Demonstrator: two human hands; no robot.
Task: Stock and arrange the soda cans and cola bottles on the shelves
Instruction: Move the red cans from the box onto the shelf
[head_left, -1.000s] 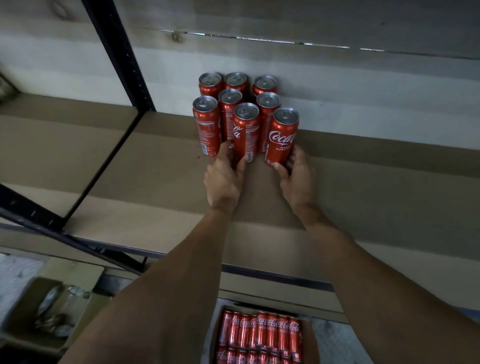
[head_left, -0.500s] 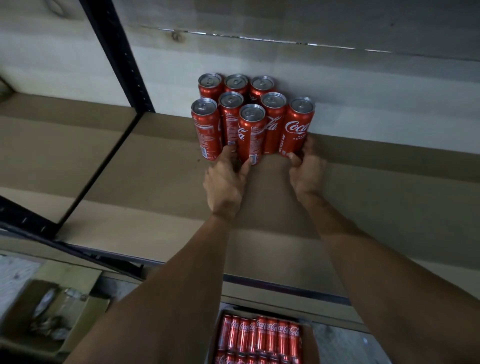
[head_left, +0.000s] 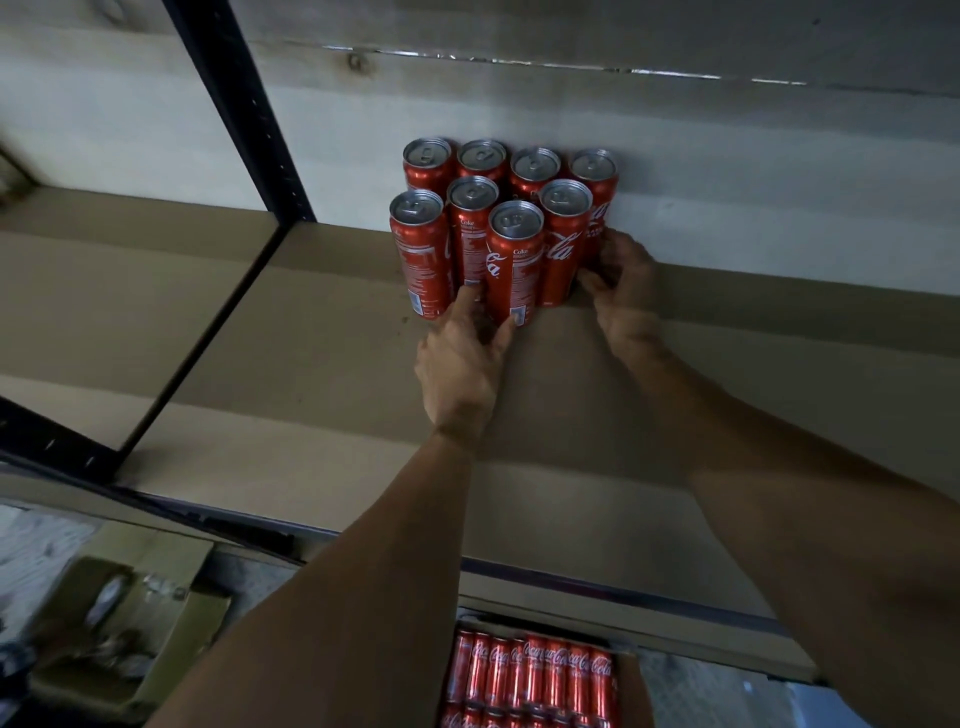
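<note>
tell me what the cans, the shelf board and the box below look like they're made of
Cans: metal, probably aluminium; bare silvery tops with pull tabs, glossy red printed sides. Shelf board: looks like fibreboard or cardboard; flat, matt brown, no grain visible. Box: likely corrugated cardboard; dull brown wall, though blurred.

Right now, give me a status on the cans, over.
Left hand grips front can. Right hand grips back-right can. Eight cans clustered upright on shelf. Nothing blocking.
</note>
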